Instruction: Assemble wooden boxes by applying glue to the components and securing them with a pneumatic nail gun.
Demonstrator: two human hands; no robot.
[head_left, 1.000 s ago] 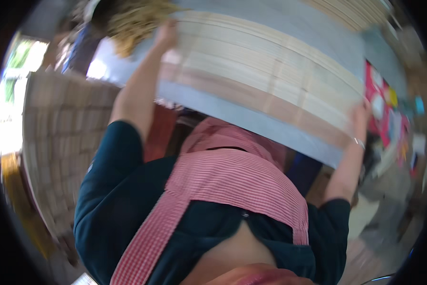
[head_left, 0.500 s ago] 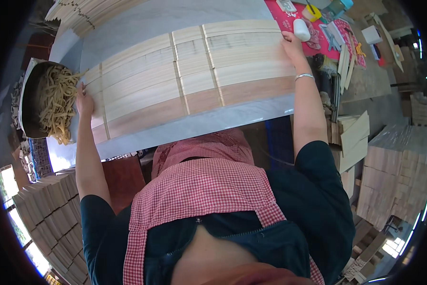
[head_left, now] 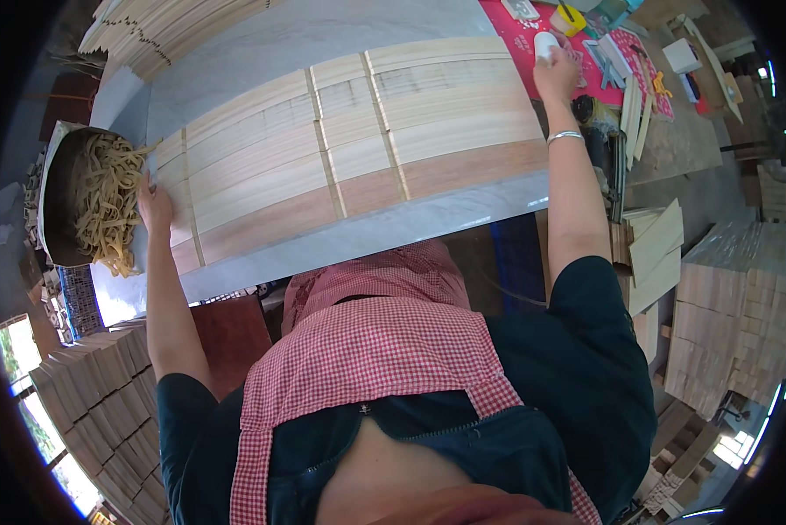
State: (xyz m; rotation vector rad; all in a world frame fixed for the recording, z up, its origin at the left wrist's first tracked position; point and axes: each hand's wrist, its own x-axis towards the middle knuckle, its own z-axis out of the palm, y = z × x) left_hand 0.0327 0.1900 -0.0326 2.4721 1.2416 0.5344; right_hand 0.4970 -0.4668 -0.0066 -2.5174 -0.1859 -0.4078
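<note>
Pale wooden slats (head_left: 262,144) lie side by side on the grey worktop (head_left: 323,249), with narrow lines running across them. My left hand (head_left: 156,208) rests at their left end, fingers extended against the edge and holding nothing that I can see. Beside it, a dark, deep container (head_left: 58,197) is heaped with tan, looped bands (head_left: 106,192). Off the slats' far right corner, my right hand (head_left: 557,76) is closed around a white rounded cylinder (head_left: 545,44) above the red mat (head_left: 517,44). The fingers partly cover the cylinder.
More slats (head_left: 152,35) are stacked at the far left. A yellow cup (head_left: 568,21), a blue-capped bottle (head_left: 616,13) and an orange tool (head_left: 662,85) occupy the far right. Wrapped wood (head_left: 730,306) stands at right, stacked boards (head_left: 104,402) at lower left.
My right hand has left the slats' right end, moved slightly farther and to the right, and closed on the white cylinder. My left hand stays at the left end.
</note>
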